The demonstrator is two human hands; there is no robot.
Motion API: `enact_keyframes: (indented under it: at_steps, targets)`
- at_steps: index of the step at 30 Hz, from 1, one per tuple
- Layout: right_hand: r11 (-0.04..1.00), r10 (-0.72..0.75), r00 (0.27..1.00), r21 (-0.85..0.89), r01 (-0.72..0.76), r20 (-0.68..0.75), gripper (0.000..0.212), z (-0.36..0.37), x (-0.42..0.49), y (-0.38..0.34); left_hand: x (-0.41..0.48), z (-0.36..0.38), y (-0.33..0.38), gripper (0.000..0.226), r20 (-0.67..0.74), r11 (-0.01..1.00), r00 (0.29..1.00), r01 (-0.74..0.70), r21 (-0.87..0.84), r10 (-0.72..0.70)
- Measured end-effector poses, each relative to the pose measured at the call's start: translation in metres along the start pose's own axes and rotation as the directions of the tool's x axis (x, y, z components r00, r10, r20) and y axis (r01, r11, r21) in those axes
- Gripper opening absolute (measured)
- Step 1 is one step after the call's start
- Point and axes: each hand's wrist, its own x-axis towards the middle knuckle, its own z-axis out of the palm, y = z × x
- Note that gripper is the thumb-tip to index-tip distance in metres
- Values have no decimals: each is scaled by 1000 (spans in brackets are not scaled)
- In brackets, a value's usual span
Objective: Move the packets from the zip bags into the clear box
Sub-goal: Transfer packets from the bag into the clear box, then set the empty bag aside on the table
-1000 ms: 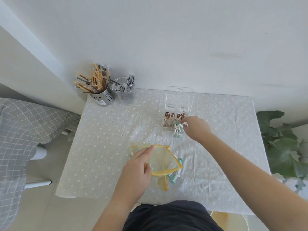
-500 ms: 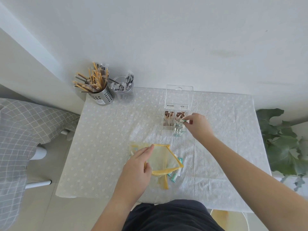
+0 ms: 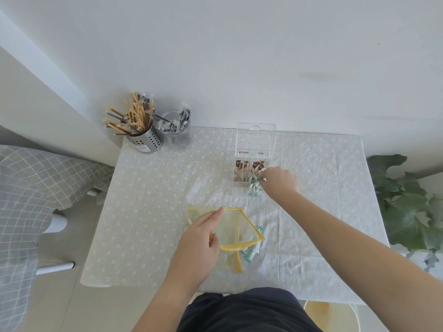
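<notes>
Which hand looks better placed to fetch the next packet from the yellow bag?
Probably the left hand: it already rests on the yellow bag, beside the green packets. The right hand is away at the clear box, its fingers pinching a green packet there.

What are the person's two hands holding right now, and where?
The right hand pinches a green packet by its end at the clear box. The left hand grips the yellow zip bag at its open edge.

Clear box [image 3: 254,161], lid raised; teal packet [image 3: 258,179] pinched by right hand [image 3: 279,183]; yellow bag [image 3: 236,230] pinned by left hand [image 3: 197,245].
</notes>
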Motion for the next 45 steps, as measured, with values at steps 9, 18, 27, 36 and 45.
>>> enact_keyframes:
  at_steps: [9,18,27,36,45]
  targets:
    - [999,3,998,52,-6,56,39,-8,4,-3,-2,-1,0,64,-1,1000,1000,9,-10,-9]
    - [917,-125,992,384,108,19,35,-20,-36,7,2,-4,6,61,-7,999,1000,-26,-32,26]
    - [690,-460,873,684,238,161,29,-25,-144,8,17,-18,16,35,-148,985,989,-19,-171,-7]
    - [318,-191,978,948,-17,81,8,-17,-157,42,47,-11,13,79,84,948,996,55,-312,-30]
    - [5,125,984,992,-129,128,14,-6,-147,99,53,44,-7,28,436,735,862,468,-490,-259]
